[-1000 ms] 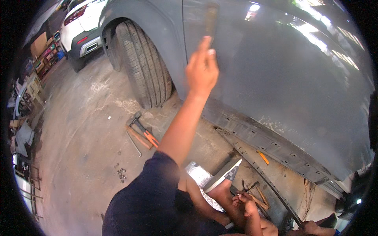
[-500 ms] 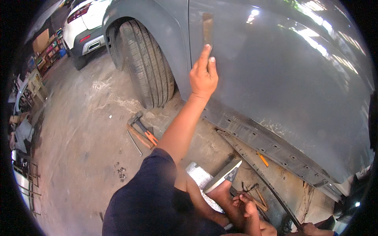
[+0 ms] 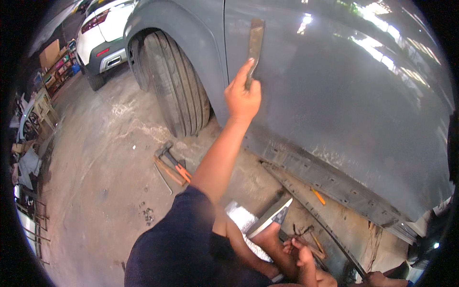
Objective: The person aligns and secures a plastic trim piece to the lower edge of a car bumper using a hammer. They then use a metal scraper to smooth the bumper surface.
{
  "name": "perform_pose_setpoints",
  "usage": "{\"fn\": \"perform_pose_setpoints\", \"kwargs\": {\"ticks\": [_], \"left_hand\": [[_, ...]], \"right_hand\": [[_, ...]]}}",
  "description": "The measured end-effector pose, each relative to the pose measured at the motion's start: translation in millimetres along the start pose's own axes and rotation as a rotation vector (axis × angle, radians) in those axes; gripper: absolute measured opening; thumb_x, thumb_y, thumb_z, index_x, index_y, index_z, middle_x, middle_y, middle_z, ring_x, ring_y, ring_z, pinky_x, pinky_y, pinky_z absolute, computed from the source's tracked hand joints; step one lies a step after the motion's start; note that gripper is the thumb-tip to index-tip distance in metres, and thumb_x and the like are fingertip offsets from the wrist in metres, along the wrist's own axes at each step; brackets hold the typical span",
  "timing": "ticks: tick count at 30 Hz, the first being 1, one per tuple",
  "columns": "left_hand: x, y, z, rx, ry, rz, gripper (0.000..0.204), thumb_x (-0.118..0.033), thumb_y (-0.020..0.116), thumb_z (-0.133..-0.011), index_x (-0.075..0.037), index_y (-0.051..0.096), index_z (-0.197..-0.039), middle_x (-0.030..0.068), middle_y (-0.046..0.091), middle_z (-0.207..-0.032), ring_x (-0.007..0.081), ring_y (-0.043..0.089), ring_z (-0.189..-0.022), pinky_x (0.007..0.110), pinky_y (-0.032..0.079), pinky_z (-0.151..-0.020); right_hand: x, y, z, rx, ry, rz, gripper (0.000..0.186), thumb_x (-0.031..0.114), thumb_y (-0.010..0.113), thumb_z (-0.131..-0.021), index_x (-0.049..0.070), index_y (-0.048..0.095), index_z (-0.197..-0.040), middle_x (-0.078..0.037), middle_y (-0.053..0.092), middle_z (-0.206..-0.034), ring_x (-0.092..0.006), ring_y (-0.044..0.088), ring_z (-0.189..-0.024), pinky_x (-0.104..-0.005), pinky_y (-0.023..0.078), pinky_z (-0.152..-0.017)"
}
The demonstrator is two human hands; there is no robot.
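Note:
My left hand is raised against the grey car door panel, close to its seam with the fender. It is closed round the lower end of a flat, slightly bent metal bar, with the index finger stretched along it. The bar points upward and lies over the panel; whether it touches the paint I cannot tell. Low in the view, my right hand rests by my bent leg, fingers curled. What it holds, if anything, I cannot make out. My foot in a slipper is beside it.
A hammer and a thin metal rod lie on the concrete near the tyre, with small clips nearby. A long dark trim strip and an orange-handled tool lie under the sill. A white car stands behind.
My left hand has shifted slightly down and to the left in the picture, and its thumb is now tucked in. The bar shows more of its length and leans a little to the right.

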State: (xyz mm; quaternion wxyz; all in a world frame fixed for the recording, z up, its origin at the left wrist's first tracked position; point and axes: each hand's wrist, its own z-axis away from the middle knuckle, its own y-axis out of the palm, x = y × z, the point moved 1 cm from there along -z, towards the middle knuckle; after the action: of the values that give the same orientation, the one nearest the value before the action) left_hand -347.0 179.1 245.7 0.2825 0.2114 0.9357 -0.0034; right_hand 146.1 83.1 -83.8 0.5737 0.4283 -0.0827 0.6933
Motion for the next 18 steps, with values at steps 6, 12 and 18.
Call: {"fn": "perform_pose_setpoints", "kwargs": {"ticks": [6,12,18], "left_hand": [[14.9,10.5,6.0,-0.136,0.057,-0.005,0.055,0.006,0.057,-0.089,-0.007,0.066,-0.142,0.0138,0.073,-0.136,0.0218,0.070,-0.122,0.033,0.054,-0.102],[0.3,0.0,5.2,-0.078,0.069,-0.032,0.054,0.003,0.059,-0.088,-0.003,0.065,-0.142,0.0174,0.073,-0.134,0.0263,0.072,-0.119,0.035,0.056,-0.098],[-1.7,9.2,2.7,-0.065,0.059,-0.006,0.056,0.006,0.058,-0.087,-0.002,0.064,-0.143,0.0164,0.073,-0.134,0.0249,0.074,-0.115,0.034,0.056,-0.096]], "right_hand": [[7.1,5.2,1.7,0.070,-0.022,-0.129,0.032,0.018,0.071,-0.100,0.001,0.059,-0.124,-0.020,0.074,-0.101,-0.0294,0.070,-0.085,-0.0426,0.057,-0.080],[2.6,-3.1,4.9,0.031,-0.034,-0.066,0.038,0.021,0.071,-0.101,-0.002,0.060,-0.129,-0.020,0.075,-0.105,-0.0294,0.072,-0.085,-0.0440,0.058,-0.081],[3.1,-4.8,-2.2,0.036,-0.064,-0.043,0.043,0.025,0.073,-0.100,-0.002,0.060,-0.131,-0.020,0.076,-0.107,-0.0307,0.074,-0.085,-0.0452,0.059,-0.080]]}}
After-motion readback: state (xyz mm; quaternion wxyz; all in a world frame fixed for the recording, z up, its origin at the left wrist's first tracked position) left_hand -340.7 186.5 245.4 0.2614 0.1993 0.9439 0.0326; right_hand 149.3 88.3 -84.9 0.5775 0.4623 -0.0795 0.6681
